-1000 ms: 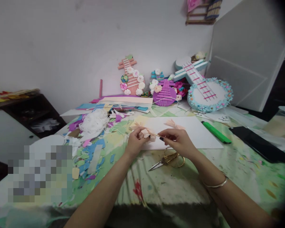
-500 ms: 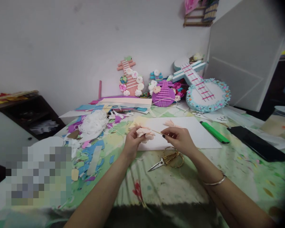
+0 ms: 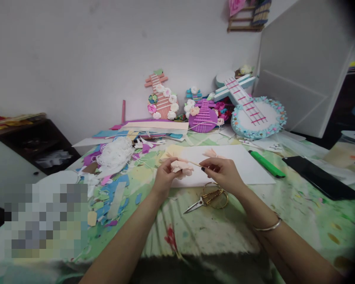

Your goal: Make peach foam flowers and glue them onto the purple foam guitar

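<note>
My left hand (image 3: pixel 165 176) is closed around a small pale pink paper flower (image 3: pixel 182 167), held just above the table. A thin wooden stick (image 3: pixel 192 162) runs from the flower to my right hand (image 3: pixel 221 172), whose fingers pinch its other end. Both hands hover over the near edge of a white sheet (image 3: pixel 233 161). A second pink paper flower (image 3: pixel 210 153) lies on that sheet behind my right hand. Gold-handled scissors (image 3: pixel 208 198) rest on the table right below my hands.
A green utility knife (image 3: pixel 266 163) and a black tablet (image 3: pixel 319 177) lie to the right. Coloured foam scraps (image 3: pixel 112 193) and a white string bundle (image 3: pixel 115 153) cover the left. Foam guitar crafts (image 3: pixel 205 116) lean on the back wall beside a white board (image 3: pixel 307 67).
The flower has turned slightly between my hands and they have risen a little. The scissors and the other things on the table have not moved.
</note>
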A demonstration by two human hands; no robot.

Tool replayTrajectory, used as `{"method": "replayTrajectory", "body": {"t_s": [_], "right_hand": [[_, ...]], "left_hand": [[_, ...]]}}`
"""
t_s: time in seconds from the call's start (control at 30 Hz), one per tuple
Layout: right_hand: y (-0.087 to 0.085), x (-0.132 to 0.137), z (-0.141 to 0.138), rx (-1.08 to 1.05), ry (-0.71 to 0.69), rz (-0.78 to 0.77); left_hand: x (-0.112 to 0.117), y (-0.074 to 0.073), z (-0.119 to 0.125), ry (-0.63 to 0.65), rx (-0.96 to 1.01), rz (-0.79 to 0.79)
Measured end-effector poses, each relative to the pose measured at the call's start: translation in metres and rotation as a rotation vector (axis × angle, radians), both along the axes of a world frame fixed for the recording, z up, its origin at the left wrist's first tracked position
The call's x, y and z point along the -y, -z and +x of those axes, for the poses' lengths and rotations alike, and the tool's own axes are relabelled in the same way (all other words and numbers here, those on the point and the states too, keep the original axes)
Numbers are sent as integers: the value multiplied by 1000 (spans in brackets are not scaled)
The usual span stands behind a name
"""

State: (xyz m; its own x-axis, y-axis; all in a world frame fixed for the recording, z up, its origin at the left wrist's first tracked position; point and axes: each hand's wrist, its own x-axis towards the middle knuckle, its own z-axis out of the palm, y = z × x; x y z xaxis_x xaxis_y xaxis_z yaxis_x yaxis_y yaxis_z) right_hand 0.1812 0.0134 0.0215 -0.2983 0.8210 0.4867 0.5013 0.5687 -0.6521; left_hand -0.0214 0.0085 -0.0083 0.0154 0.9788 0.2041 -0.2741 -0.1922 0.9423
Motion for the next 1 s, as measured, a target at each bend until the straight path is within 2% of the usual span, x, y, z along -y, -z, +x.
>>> {"method": "replayTrajectory", "body": {"t_s": [0.2,0.43,0.63,0.83,1.0], "right_hand": [[1,1,-1,-19,-18,11],[2,1,-1,-33,-14,-8],[1,1,-2,-53,-45,-56],[3,0,-1,-130,-18,-119],[3,-1,-1,-196,-47,-150]], "left_hand": [[-1,-2,0,-23,-123,58],[4,-7,1,-58,-125,61],[4,-6,1,-15,-96,22],[4,-7,0,0,-138,88],[3,-5,-1,-25,-166,98]]}}
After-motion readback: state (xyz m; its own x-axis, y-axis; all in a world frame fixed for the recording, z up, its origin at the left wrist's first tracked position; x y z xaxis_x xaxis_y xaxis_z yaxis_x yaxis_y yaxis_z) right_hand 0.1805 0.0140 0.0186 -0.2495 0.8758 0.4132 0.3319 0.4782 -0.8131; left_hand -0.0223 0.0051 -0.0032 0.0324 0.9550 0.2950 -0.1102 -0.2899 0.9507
